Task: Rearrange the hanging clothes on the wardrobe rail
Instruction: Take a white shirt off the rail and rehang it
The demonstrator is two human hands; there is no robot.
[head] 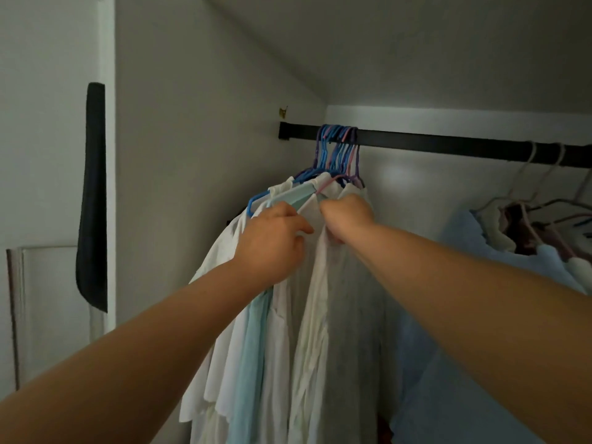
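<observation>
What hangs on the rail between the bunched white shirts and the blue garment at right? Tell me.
Nothing: the head view shows a bare stretch of black rail between the white shirts that both hands hold and the blue garment.

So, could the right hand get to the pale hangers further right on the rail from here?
Probably yes: the right hand grips white shirts, but bare rail and open space lie between it and the pale hangers.
</observation>
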